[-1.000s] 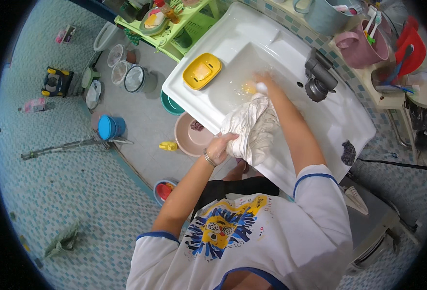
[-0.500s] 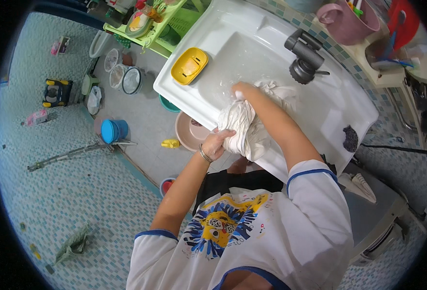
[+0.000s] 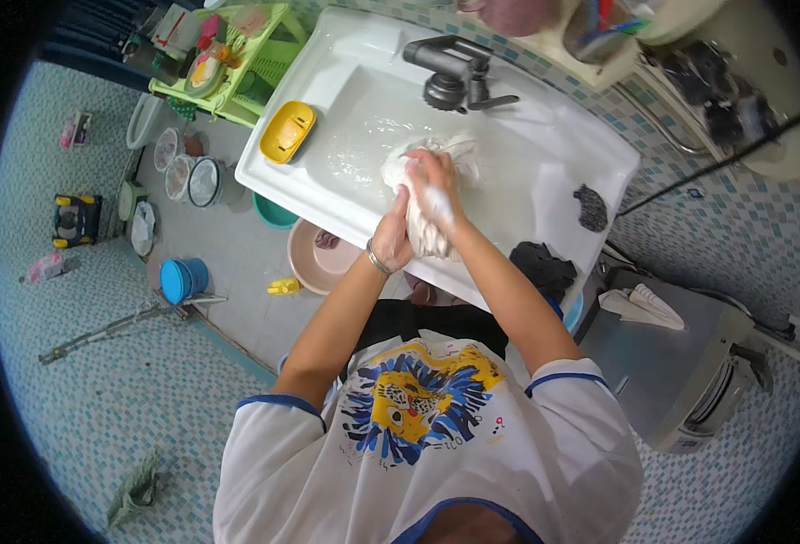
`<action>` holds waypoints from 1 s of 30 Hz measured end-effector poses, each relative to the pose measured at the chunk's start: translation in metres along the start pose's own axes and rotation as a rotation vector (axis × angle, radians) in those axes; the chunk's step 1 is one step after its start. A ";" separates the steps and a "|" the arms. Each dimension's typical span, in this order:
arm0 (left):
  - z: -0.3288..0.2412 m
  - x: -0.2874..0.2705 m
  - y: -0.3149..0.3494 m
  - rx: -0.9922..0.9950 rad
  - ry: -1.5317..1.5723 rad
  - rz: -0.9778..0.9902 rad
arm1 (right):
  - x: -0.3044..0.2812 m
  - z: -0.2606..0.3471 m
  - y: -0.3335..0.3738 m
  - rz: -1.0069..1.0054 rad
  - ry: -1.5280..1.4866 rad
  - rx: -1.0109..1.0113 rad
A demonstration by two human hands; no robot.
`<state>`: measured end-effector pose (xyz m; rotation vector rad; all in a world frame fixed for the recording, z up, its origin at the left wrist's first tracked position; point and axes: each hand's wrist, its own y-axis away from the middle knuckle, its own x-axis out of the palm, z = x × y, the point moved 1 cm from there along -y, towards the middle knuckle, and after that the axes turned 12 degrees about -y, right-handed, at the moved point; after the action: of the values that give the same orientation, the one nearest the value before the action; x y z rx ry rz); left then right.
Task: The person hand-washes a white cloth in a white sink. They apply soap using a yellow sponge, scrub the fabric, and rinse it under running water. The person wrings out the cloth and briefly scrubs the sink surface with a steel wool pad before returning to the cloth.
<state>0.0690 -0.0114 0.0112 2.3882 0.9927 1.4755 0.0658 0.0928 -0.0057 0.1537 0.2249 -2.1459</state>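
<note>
A wet white cloth (image 3: 426,238) is bunched between my hands at the front of the white sink (image 3: 323,196), part of it spreading into the basin. My left hand (image 3: 392,234), with bangles at the wrist, is closed round its near left side. My right hand (image 3: 436,186) grips it from above on the right, with some white foam on the skin. Shallow water lies in the basin. Behind the cloth stands a dark grey tap (image 3: 450,86). To the left, on the sink's rim, sits a yellow soap dish (image 3: 287,132).
Dark cloth (image 3: 542,269) and a speckled dark piece (image 3: 590,208) lie on the sink's right side. Below on the floor are a pink basin (image 3: 314,263) and a blue bucket (image 3: 184,280). A green rack (image 3: 259,68) stands left; a grey appliance (image 3: 654,349) stands right.
My right hand has come back towards my left, and both now press the cloth together, more compact than before. The view has shifted, showing the dark cloth on the right.
</note>
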 end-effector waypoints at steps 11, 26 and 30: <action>0.029 0.053 -0.024 0.206 -0.152 -0.145 | -0.057 0.056 0.023 -0.137 -0.106 0.014; -0.002 0.105 -0.003 0.024 -0.271 0.168 | -0.135 0.060 0.015 0.049 -1.423 0.766; 0.002 0.105 0.011 0.078 -0.290 0.099 | -0.140 0.071 -0.001 0.124 -1.357 0.724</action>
<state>0.1064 0.0450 0.0927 2.6431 0.8891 1.0915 0.1407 0.1914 0.0909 -0.8344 -1.2836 -1.6770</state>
